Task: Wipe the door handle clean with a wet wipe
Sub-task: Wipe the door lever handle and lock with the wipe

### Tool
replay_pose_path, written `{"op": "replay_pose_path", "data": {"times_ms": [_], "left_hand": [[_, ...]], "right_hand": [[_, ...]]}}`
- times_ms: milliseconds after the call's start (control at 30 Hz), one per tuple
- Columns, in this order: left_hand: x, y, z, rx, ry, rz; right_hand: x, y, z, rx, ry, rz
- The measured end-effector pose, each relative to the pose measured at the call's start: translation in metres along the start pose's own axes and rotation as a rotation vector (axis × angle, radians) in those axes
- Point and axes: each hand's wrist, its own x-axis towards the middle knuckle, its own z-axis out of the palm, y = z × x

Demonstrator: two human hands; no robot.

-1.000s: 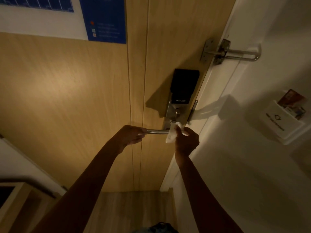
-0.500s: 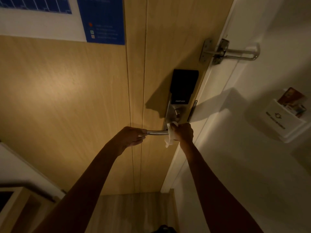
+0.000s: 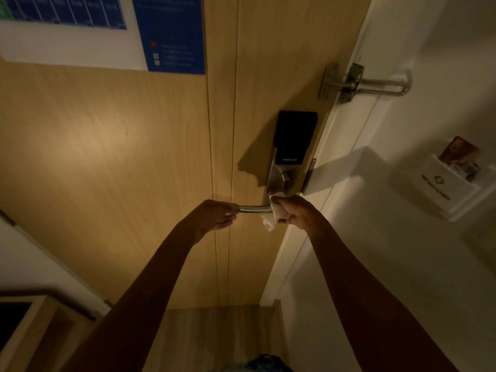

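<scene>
A silver lever door handle (image 3: 253, 209) sticks out to the left from a smart lock (image 3: 291, 146) with a black panel on a wooden door (image 3: 134, 157). My left hand (image 3: 214, 217) grips the free end of the lever. My right hand (image 3: 296, 212) holds a white wet wipe (image 3: 273, 214) wrapped around the lever's root, close to the lock plate. A crumpled tail of the wipe hangs below the handle.
A metal swing-bar guard (image 3: 362, 84) spans door and white frame above the lock. A key-card holder (image 3: 440, 183) with a card sits on the right wall. A blue and white notice (image 3: 171, 36) hangs on the door. A wooden cabinet (image 3: 26, 331) stands at lower left.
My right hand has turned over and closed the wipe around the root of the handle, after holding it loosely from below. My left hand has kept its grip on the lever's end.
</scene>
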Motion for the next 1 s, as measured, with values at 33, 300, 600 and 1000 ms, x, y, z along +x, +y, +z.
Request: {"op": "replay_pose_path", "data": {"times_ms": [33,300,600,1000], "left_hand": [[0.0,0.0,0.0,0.001,-0.003,-0.001],[0.001,0.001,0.002,-0.013,0.018,-0.021],[0.002,0.001,0.002,0.009,0.012,-0.013],[0.005,0.002,-0.001,0.043,0.016,-0.01]], "right_hand": [[0.001,0.001,0.004,-0.116,0.06,-0.044],[-0.019,0.015,0.025,-0.651,0.541,-0.423],[-0.036,0.066,0.026,-0.61,0.644,-0.909],[-0.017,0.076,-0.004,-0.912,0.458,-1.107]]}}
